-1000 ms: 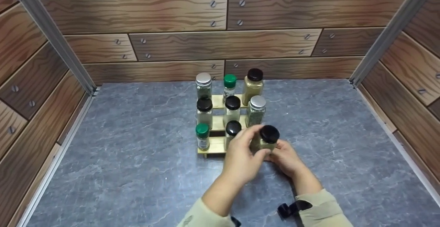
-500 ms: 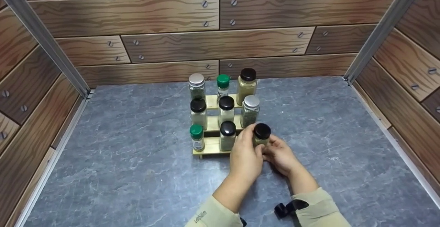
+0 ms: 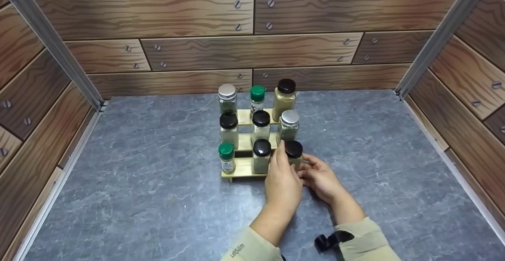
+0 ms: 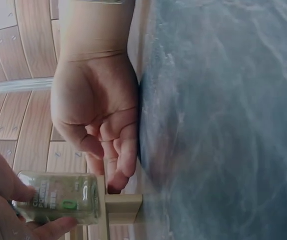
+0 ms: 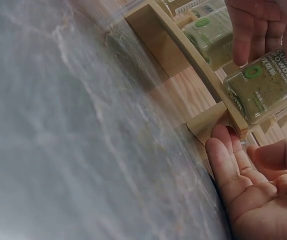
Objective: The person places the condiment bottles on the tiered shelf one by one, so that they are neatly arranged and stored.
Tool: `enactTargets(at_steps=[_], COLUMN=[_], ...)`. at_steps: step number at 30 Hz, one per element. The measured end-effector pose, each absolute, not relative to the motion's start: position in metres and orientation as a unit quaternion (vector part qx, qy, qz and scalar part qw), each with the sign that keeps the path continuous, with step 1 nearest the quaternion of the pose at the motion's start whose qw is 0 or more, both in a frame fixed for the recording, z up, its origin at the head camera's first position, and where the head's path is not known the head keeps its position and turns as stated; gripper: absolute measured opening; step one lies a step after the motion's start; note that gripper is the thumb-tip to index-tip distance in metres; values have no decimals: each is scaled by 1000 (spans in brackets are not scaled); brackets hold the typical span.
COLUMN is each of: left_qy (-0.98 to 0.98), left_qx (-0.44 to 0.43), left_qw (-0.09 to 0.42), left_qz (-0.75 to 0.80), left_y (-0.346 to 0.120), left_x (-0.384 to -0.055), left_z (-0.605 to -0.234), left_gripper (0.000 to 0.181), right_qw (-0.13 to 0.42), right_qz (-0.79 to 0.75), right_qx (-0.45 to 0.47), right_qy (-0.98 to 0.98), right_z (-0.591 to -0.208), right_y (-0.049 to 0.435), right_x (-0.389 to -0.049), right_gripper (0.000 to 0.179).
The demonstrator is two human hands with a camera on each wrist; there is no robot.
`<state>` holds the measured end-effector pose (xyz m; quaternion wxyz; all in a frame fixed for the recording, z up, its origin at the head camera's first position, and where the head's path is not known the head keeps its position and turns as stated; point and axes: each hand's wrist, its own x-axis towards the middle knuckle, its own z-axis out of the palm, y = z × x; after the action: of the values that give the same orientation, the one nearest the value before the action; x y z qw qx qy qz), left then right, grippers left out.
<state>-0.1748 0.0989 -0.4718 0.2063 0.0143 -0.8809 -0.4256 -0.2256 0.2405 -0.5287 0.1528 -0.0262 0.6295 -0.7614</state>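
Observation:
My left hand [image 3: 283, 186] pinches a clear cumin powder jar [image 5: 266, 90] between thumb and fingers. The jar has a black lid [image 3: 294, 149] and stands upright at the right end of the bottom tier of a light wooden spice rack [image 3: 243, 167], its base right at the shelf. My right hand [image 3: 321, 180] is low at that end, palm turned inward. In the right wrist view its fingertips [image 5: 218, 145] touch the rack by the leg, fingers loosely bent and thumb apart. Beside the cumin stands another black-lidded jar [image 3: 261, 160].
A green-capped bottle [image 3: 227, 158] stands at the left of the bottom tier. Silver-lidded [image 3: 290, 122], black-lidded and green-capped spice jars fill the upper tiers. The grey marbled tabletop [image 3: 158, 174] surrounds the rack, with wood-patterned walls [image 3: 189, 51] behind and at the sides.
The cumin jar has moved left and down onto the bottom tier, in my left hand. My left fingers have straightened along its side. My right hand has stayed by the rack's right end.

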Motion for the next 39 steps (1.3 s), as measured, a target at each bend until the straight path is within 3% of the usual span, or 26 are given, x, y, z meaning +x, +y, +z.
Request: enactTargets(at_steps=[8, 13, 18, 24, 27, 39], left_qy=[-856, -855, -841, -773, -757, -737], left_qx=[32, 5, -29, -24, -14, 2], left_qw=[280, 277, 232, 69, 18, 2], left_qz=[-433, -438, -488, -630, -653, -676], left_y=[112, 117, 121, 126, 127, 118], left_x=[-177, -163, -134, -109, -109, -110], left_z=[-482, -480, -466, -442, -440, -446], left_gripper=[70, 77, 83, 92, 93, 102], right_qw=[155, 145, 152, 149, 148, 160], right_qz=[-757, -754, -763, -760, -762, -757], right_qx=[-29, -20, -27, -38, -35, -34], right_qy=[634, 640, 628, 631, 629, 632], right_z=[-528, -528, -529, -528, -527, -527], right_y=[244, 247, 249, 254, 256, 256], right_x=[-227, -225, -226, -228, -228, -226], right_gripper=[63, 61, 61, 54, 53, 57])
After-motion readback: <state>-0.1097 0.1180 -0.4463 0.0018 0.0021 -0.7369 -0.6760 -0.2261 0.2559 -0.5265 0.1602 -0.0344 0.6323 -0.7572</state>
